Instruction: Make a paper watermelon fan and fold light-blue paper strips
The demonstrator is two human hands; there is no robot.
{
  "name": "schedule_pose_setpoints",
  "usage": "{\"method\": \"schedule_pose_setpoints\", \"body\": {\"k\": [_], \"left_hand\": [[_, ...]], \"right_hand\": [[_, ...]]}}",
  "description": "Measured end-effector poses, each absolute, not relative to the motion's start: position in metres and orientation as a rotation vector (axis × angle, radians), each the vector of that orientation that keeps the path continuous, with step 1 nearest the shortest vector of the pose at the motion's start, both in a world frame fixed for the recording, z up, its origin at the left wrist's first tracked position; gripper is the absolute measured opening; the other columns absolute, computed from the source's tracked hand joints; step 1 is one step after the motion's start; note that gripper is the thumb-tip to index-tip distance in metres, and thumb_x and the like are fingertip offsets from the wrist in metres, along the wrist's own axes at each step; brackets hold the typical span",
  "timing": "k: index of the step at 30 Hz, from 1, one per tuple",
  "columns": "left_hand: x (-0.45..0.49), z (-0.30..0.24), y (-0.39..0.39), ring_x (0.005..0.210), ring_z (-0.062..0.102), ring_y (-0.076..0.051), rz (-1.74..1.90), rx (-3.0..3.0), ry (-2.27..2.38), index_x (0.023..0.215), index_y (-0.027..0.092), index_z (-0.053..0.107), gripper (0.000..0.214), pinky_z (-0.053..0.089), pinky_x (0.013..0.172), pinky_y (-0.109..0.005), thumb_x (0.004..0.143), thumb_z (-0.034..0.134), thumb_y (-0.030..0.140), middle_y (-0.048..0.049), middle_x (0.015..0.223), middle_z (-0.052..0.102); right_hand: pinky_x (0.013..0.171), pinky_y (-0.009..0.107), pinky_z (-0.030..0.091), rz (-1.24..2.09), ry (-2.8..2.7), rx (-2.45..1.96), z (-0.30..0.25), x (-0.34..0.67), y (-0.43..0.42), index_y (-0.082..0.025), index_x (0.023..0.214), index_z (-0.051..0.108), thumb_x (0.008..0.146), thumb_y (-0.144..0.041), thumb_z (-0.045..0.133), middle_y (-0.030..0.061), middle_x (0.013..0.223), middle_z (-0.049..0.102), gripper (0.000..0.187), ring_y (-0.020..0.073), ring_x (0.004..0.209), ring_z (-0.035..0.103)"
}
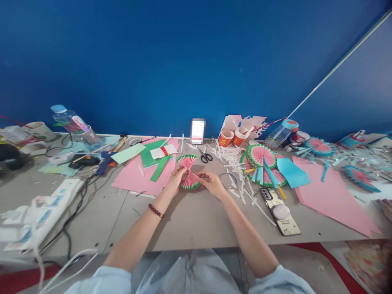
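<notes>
A pleated pink paper fan with green edges (189, 171) lies on the grey table (190, 220), pinched in at its middle like a bow tie. My left hand (175, 179) grips its left side with fingers closed on the folds. My right hand (211, 182) holds its right side, fingers curled round the lower half. Both hands meet at the fan's centre.
Pink paper sheets (143, 175) and green strips lie left of the fan. Black scissors (206, 156), white paper scraps, finished round fans (261, 161), red cups (226, 138), a phone (280, 210), a large pink sheet (333, 196), a bottle (72, 121) and a power strip with cables (45, 212).
</notes>
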State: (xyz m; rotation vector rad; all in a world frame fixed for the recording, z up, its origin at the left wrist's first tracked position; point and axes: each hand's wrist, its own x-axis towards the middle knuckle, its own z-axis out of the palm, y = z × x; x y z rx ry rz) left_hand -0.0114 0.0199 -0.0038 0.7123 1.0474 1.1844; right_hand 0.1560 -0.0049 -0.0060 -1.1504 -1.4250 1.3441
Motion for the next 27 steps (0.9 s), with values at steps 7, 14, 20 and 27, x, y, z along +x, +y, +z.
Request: {"method": "schedule_pose_setpoints", "body": {"k": [7,14,20,27], "left_hand": [[-0.013,-0.007,0.022,0.072,0.062,-0.015,1.198,0.756,1.077,0.073,0.018,0.053,0.030,0.044,0.061,-0.023,0.062,0.070,0.040,-0.0011,0.074,0.064],[-0.013,-0.006,0.020,0.068,0.057,-0.014,1.178,0.907,1.166,0.080,0.017,0.060,0.030,0.040,0.056,-0.022,0.065,0.070,0.042,-0.0014,0.076,0.063],[-0.012,0.001,0.015,0.054,0.050,-0.012,1.124,0.996,1.164,0.071,0.017,0.063,0.023,0.038,0.055,-0.025,0.063,0.071,0.036,0.0016,0.061,0.059],[-0.012,0.008,0.010,0.055,0.053,-0.013,1.002,1.054,1.119,0.072,0.016,0.067,0.020,0.041,0.058,-0.025,0.064,0.071,0.034,0.0002,0.061,0.062]], "right_hand": [[0.058,0.025,0.051,1.355,-1.333,-1.170,-0.005,0.158,-0.003,-0.017,0.086,0.066,0.070,-0.041,0.066,0.0022,0.078,0.066,0.029,0.0121,0.061,0.060],[0.062,0.028,0.049,0.828,-1.644,-1.207,-0.006,0.157,-0.006,-0.020,0.079,0.069,0.080,-0.034,0.057,0.0051,0.079,0.067,0.018,0.0164,0.068,0.060],[0.074,0.031,0.049,0.499,-1.750,-1.194,-0.003,0.161,-0.007,-0.023,0.086,0.069,0.087,-0.029,0.049,0.0073,0.092,0.062,0.021,0.0202,0.089,0.059],[0.077,0.033,0.048,0.393,-1.705,-1.231,-0.001,0.164,-0.009,-0.024,0.109,0.059,0.086,-0.029,0.053,0.0055,0.086,0.062,0.025,0.0201,0.081,0.057]]}}
